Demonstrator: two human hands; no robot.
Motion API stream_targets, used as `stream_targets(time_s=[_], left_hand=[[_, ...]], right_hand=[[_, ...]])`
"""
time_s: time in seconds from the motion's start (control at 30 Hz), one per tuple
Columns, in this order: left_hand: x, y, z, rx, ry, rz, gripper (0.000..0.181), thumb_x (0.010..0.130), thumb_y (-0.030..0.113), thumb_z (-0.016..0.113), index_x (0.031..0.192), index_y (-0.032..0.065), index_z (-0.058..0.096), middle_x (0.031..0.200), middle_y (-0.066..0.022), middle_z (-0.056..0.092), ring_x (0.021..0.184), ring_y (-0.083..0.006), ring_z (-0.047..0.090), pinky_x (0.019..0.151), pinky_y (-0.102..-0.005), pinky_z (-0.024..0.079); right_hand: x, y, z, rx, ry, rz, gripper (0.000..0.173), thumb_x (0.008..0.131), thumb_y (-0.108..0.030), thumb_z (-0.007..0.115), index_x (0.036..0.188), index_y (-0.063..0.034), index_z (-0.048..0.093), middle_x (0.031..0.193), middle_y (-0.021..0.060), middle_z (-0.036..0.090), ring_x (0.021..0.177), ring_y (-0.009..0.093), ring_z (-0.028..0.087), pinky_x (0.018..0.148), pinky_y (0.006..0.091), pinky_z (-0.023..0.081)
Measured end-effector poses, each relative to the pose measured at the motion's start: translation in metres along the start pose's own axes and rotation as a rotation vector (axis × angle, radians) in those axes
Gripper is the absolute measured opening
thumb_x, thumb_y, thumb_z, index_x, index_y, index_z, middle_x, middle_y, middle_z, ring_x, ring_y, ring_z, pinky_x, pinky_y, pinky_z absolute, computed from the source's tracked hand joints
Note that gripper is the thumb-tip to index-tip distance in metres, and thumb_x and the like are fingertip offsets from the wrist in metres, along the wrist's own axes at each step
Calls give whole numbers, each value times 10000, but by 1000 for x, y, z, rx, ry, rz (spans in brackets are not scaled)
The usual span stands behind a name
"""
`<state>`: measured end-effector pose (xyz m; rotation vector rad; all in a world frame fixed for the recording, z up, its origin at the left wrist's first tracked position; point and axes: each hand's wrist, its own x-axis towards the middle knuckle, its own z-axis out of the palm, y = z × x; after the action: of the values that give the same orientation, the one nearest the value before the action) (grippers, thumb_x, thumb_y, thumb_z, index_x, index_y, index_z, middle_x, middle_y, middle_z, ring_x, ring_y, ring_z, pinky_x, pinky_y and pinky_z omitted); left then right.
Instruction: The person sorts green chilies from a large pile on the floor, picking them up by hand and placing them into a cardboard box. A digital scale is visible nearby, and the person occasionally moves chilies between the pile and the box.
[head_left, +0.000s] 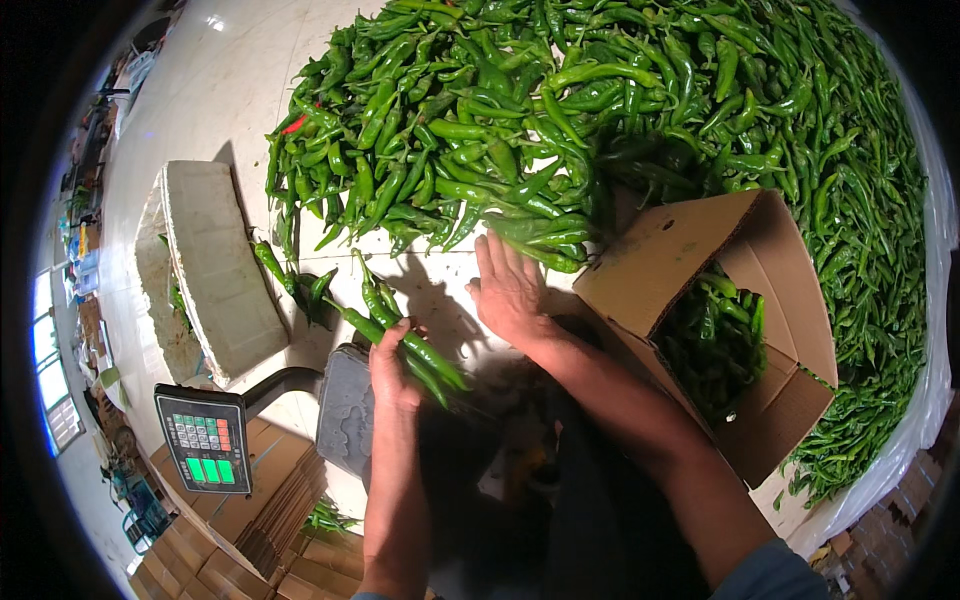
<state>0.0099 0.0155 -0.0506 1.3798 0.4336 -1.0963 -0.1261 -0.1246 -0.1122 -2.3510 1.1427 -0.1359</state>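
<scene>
Long green chili peppers (435, 360) lie in my left hand (394, 367), its fingers closed round several of them. My right hand (510, 289) is stretched flat, palm down, at the near edge of a big heap of green peppers (480, 131); its fingertips are beside the nearest peppers, and whether anything is under the palm is hidden. To the right of that hand stands an open cardboard box (667, 262), tilted in view, with green peppers (724, 315) inside. A few loose peppers (281, 270) lie on the pale floor left of the heap.
A digital scale display (202, 439) on an arm stands at the left, with its grey platform (345, 412) beside my left forearm. Behind it is a white foam box (221, 262). Flattened cardboard (262, 480) is stacked at lower left. Plastic sheeting (934, 247) edges the heap at right.
</scene>
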Motion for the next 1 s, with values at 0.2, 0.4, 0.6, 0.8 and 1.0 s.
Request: stream_targets(time_s=[0.2, 0.4, 0.6, 0.8, 1.0], left_hand=[[-2, 1, 4, -46, 22, 34, 282, 789, 152, 718, 1003, -10, 630, 841, -80, 636, 761, -213, 621, 682, -339, 535], [-7, 6, 3, -79, -4, 28, 250, 805, 110, 699, 1012, 14, 597, 871, -87, 640, 763, -203, 623, 666, -332, 525], [-8, 10, 8, -102, -35, 33, 254, 808, 116, 698, 1008, -10, 603, 871, -85, 634, 748, -198, 625, 677, -336, 545], [-12, 12, 6, -93, -21, 39, 252, 804, 115, 702, 997, -12, 602, 849, -82, 638, 749, -197, 626, 668, -331, 541], [-8, 12, 3, -111, -21, 33, 253, 804, 115, 706, 1001, -8, 607, 865, -85, 648, 750, -198, 629, 681, -336, 537]], right_hand=[[39, 3, -33, -6, 90, 106, 714, 874, -302, 622, 1454, -12, 324, 1538, 147, 284, 1399, 280, 290, 1074, 458, 241], [82, 35, -80, 44, 559, 322, 626, 778, -92, 618, 1365, 12, 427, 1430, 209, 420, 1279, 362, 428, 1009, 539, 338], [68, 36, -68, 24, 633, 49, 491, 760, -36, 596, 1240, 6, 499, 1146, 210, 601, 1050, 388, 574, 835, 494, 461], [100, 7, -68, 203, 206, 316, 357, 883, -231, 582, 1092, 53, 523, 886, 249, 665, 865, 433, 640, 767, 494, 514], [111, 21, -55, 104, -18, 398, 564, 841, -256, 611, 1228, 80, 377, 895, 299, 663, 857, 445, 660, 789, 510, 524]])
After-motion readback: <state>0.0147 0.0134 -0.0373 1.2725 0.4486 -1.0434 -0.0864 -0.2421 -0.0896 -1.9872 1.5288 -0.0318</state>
